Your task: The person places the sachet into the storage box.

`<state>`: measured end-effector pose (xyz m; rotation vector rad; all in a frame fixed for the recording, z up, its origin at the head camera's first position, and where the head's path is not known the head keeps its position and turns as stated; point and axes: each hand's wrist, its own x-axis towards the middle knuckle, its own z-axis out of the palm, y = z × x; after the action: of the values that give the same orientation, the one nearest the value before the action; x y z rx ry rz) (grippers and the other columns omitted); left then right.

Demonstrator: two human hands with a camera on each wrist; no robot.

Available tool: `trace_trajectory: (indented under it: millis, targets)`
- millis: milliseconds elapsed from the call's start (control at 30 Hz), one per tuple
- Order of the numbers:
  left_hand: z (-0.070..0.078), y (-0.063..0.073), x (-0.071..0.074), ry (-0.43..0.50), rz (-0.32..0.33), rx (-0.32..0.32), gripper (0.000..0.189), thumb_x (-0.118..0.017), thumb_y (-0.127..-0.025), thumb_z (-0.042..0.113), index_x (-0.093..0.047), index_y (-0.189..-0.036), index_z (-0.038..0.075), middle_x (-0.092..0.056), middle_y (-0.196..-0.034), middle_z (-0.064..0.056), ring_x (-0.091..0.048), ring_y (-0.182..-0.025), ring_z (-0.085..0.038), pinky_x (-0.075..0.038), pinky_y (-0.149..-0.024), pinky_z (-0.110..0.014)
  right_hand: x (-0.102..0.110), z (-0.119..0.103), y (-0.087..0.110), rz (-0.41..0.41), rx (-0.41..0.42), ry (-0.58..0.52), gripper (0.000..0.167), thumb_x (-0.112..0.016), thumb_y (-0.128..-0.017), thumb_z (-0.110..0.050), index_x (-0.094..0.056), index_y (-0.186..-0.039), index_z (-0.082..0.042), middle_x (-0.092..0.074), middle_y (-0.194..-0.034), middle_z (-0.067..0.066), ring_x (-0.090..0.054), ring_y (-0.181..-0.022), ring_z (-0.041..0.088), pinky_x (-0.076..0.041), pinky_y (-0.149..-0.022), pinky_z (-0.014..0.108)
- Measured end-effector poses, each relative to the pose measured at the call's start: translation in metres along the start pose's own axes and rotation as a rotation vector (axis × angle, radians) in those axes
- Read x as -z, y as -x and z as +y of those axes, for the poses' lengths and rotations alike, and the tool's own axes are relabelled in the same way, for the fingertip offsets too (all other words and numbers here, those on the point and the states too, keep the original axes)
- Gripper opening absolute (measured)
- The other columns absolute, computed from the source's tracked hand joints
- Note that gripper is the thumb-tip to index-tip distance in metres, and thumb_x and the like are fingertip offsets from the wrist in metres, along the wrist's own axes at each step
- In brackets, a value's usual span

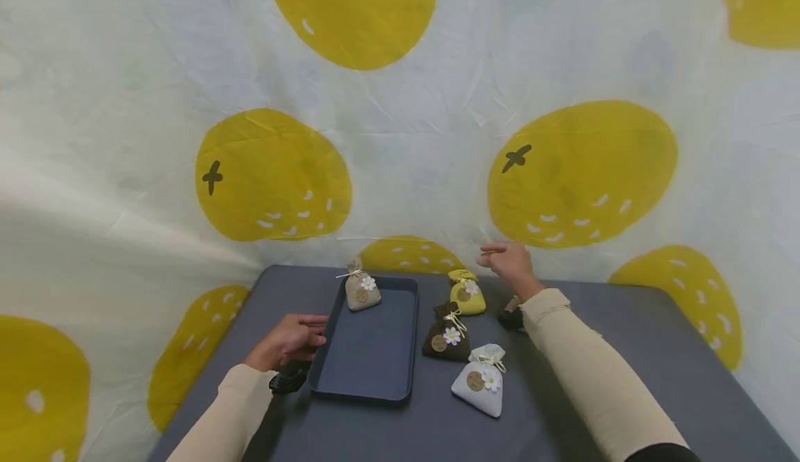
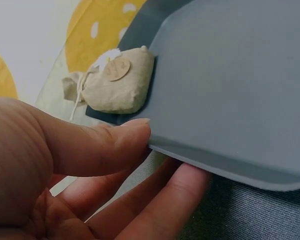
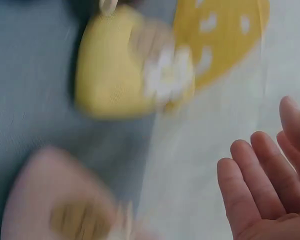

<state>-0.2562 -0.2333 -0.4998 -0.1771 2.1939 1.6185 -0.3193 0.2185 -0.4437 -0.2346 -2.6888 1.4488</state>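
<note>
My left hand (image 1: 290, 340) is at the left side of a dark grey tray (image 1: 369, 358). In the left wrist view its thumb lies over the tray's rim, with fingers below. A beige drawstring pouch (image 1: 362, 290) with a white flower sits in the tray's far left corner. My right hand (image 1: 509, 264) is raised near the table's back edge, fingers extended, holding nothing. Near it lie a yellow pouch (image 1: 470, 299) and a pinkish pouch (image 3: 45, 200), the latter mostly hidden by my right wrist in the head view.
Right of the tray, a dark brown pouch (image 1: 446, 340) and a white pouch (image 1: 482, 387) lie on the grey table (image 1: 350, 431). A pale curtain (image 1: 419, 170) printed with yellow fruit hangs behind the table.
</note>
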Motion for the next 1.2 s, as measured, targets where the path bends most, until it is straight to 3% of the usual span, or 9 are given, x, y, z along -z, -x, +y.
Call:
trace_trajectory:
  millis: [200, 300, 400, 567, 733, 1033, 1200]
  targets:
    - [0.002, 0.000, -0.003, -0.011, 0.006, 0.007, 0.058, -0.067, -0.089, -0.012, -0.056, -0.146, -0.006, -0.060, -0.143, -0.031, -0.073, -0.110, -0.031, -0.063, -0.077, -0.045, 0.058, 0.041, 0.014, 0.013, -0.067, 0.108, 0.049, -0.070, -0.097, -0.026, -0.067, -0.136, 0.002, -0.064, -0.140, 0.029, -0.060, -0.126, 0.047, -0.052, -0.102, 0.056]
    - [0.000, 0.000, -0.003, -0.033, 0.002, -0.004, 0.058, -0.067, -0.090, -0.011, -0.056, -0.146, -0.005, -0.058, -0.144, -0.032, -0.072, -0.115, -0.035, -0.062, -0.078, -0.046, 0.074, 0.064, 0.023, -0.006, -0.069, 0.114, 0.048, -0.068, -0.097, -0.022, -0.066, -0.132, 0.011, -0.062, -0.137, 0.034, -0.061, -0.124, 0.050, -0.053, -0.102, 0.056]
    - [-0.001, 0.001, -0.003, -0.059, -0.006, -0.021, 0.057, -0.067, -0.091, -0.009, -0.055, -0.147, -0.005, -0.057, -0.146, -0.033, -0.068, -0.122, -0.041, -0.062, -0.081, -0.049, 0.082, 0.083, 0.031, -0.027, -0.114, 0.076, 0.046, -0.070, -0.096, -0.017, -0.066, -0.126, 0.017, -0.065, -0.130, 0.037, -0.069, -0.113, 0.047, -0.059, -0.094, 0.052]
    - [-0.001, 0.000, -0.003, -0.070, -0.013, -0.028, 0.057, -0.067, -0.091, -0.009, -0.055, -0.147, -0.006, -0.055, -0.147, -0.034, -0.066, -0.126, -0.044, -0.062, -0.084, -0.051, 0.081, 0.103, 0.040, -0.084, -0.190, 0.042, 0.053, -0.077, -0.090, -0.014, -0.062, -0.127, 0.021, -0.065, -0.127, 0.037, -0.074, -0.095, 0.029, -0.063, -0.083, 0.042]
    - [0.001, 0.000, -0.001, -0.087, -0.028, -0.023, 0.059, -0.066, -0.092, -0.007, -0.053, -0.149, -0.005, -0.053, -0.149, -0.034, -0.064, -0.128, -0.045, -0.062, -0.086, -0.051, 0.072, 0.107, 0.043, -0.079, -0.200, 0.060, 0.058, -0.082, -0.084, -0.012, -0.062, -0.130, 0.018, -0.064, -0.128, 0.036, -0.070, -0.088, 0.018, -0.061, -0.072, 0.029]
    - [-0.002, 0.000, 0.001, -0.080, -0.006, -0.013, 0.057, -0.067, -0.091, -0.009, -0.055, -0.147, -0.005, -0.057, -0.146, -0.032, -0.066, -0.126, -0.044, -0.062, -0.086, -0.052, 0.057, 0.113, 0.042, 0.000, -0.172, 0.170, 0.048, -0.080, -0.081, -0.015, -0.072, -0.120, 0.012, -0.071, -0.119, 0.031, -0.065, -0.098, 0.033, -0.049, -0.068, 0.026]
    - [-0.002, 0.001, 0.000, -0.080, -0.008, -0.015, 0.057, -0.067, -0.092, -0.007, -0.055, -0.148, -0.004, -0.057, -0.147, -0.032, -0.064, -0.128, -0.045, -0.061, -0.087, -0.052, 0.052, 0.118, 0.043, 0.087, -0.191, 0.109, 0.038, -0.079, -0.079, -0.007, -0.076, -0.113, 0.010, -0.075, -0.110, 0.027, -0.067, -0.092, 0.028, -0.050, -0.064, 0.024]
